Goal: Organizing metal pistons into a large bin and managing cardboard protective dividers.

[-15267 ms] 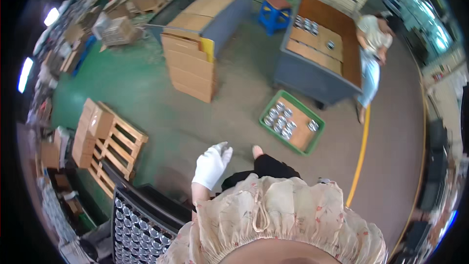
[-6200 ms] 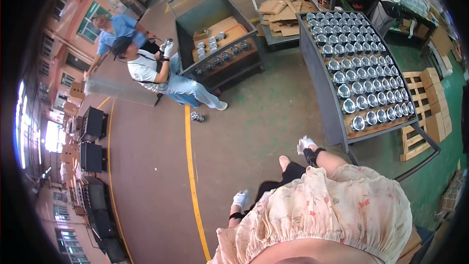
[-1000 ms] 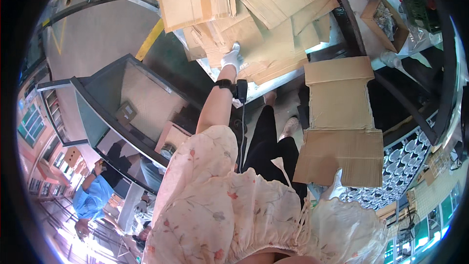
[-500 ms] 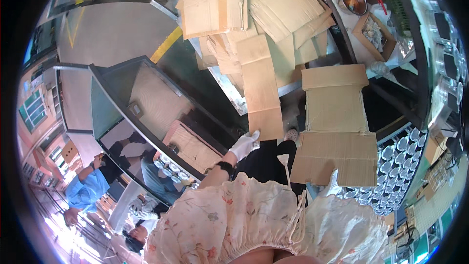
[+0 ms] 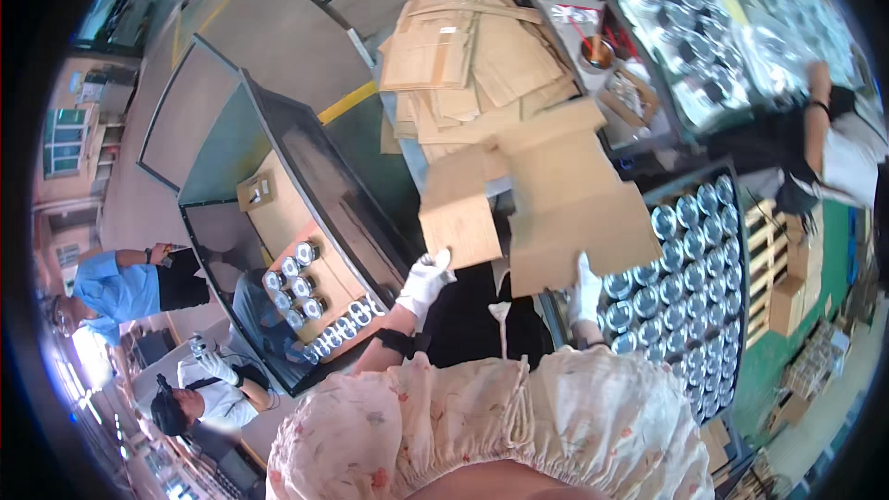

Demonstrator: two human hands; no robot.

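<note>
My left hand [image 5: 426,282], in a white glove, pinches the near edge of a narrow cardboard piece [image 5: 460,218]. A white glove also covers my right hand [image 5: 585,292], which grips the near edge of a larger, notched cardboard sheet [image 5: 579,208]; part of its fingers is hidden by the sheet. Both pieces are held out in front of me, side by side, their far parts meeting or overlapping. Beyond them lies an untidy stack of flattened cardboard [image 5: 428,51].
Right of me stands a tray of round shiny metal parts [image 5: 681,264]. A dark-framed bin [image 5: 306,153] on the left holds cardboard and more metal parts [image 5: 294,282]. Co-workers are at the left, and a person's arm [image 5: 819,120] reaches in at the right.
My view has turned, bringing more trays at the right into sight. The two cardboard pieces have come closer together, and the larger sheet now sits tilted beside the narrow one.
</note>
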